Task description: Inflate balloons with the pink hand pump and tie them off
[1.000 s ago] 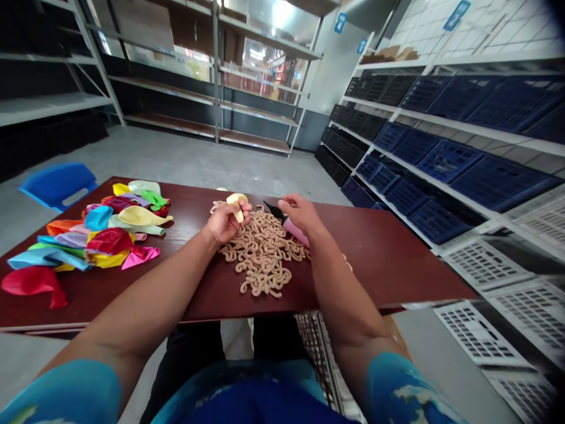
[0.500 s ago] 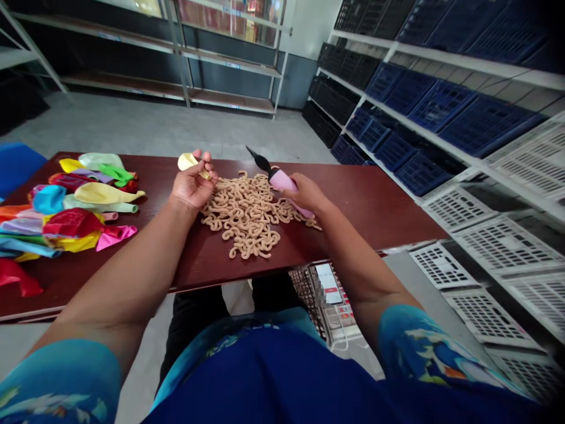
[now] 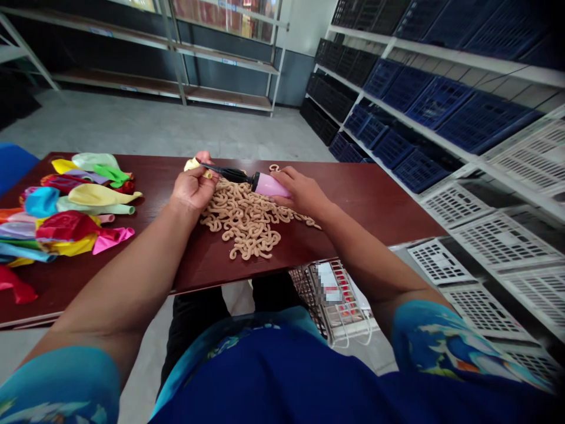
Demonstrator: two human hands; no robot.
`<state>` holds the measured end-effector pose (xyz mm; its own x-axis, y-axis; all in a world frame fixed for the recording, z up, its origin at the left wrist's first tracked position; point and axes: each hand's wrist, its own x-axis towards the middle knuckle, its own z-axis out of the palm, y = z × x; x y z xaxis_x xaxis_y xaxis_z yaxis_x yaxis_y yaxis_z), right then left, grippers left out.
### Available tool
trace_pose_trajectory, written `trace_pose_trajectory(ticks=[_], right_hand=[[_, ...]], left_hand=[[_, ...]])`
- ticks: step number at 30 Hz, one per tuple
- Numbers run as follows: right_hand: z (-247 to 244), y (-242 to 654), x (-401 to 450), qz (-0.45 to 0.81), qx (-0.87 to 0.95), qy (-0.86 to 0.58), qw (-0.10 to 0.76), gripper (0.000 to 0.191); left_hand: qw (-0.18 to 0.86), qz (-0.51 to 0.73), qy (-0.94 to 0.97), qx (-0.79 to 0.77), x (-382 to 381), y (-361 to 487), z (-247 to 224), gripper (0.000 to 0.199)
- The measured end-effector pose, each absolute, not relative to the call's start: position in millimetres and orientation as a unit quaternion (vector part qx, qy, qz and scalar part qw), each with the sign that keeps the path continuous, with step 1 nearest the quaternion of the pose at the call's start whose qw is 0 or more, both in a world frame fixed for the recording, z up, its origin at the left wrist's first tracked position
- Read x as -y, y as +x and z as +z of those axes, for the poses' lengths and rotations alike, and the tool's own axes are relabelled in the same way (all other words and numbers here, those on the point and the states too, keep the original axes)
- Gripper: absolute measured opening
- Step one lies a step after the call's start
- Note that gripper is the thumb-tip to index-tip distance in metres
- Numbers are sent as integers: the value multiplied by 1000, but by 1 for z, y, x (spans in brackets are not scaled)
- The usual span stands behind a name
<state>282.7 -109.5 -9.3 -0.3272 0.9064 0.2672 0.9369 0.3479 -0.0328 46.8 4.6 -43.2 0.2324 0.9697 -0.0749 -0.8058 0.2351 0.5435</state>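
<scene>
My left hand is closed on a pale yellow balloon, limp and uninflated, above the left part of the tabletop. My right hand grips a pink balloon pump with a black nozzle. The nozzle points left and its tip meets the balloon at my left fingers; whether it sits inside the neck I cannot tell. Under both hands lies a heap of beige curly strands. Several limp balloons in many colours, among them a larger pale yellow balloon, lie in a pile at the table's left.
The dark red table runs across in front of me. Below its front edge stands a crate with a phone-like white object on it. Racks of blue crates and white crates line the right; a metal shelf stands behind.
My right hand has turned the pump from pointing up-left to nearly level, bringing its nozzle tip leftward to the balloon. My left hand still holds the balloon in about the same place.
</scene>
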Motion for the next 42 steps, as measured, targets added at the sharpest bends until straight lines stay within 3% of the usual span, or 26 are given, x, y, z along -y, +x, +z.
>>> trace_pose_trajectory(ticks=[7,23,42], right_hand=[[-13,274,112,-80,817,-565,86,55],[-20,265,102,-80,821,-546,149,51],[-20,207,63,-127,804,-564,136,49]], left_hand=[[754,605,170,-190,-17,38,-50,25],[737,634,167,-164,-16,34,-50,19],[710,677,88,-172,-28,21,-55,20]])
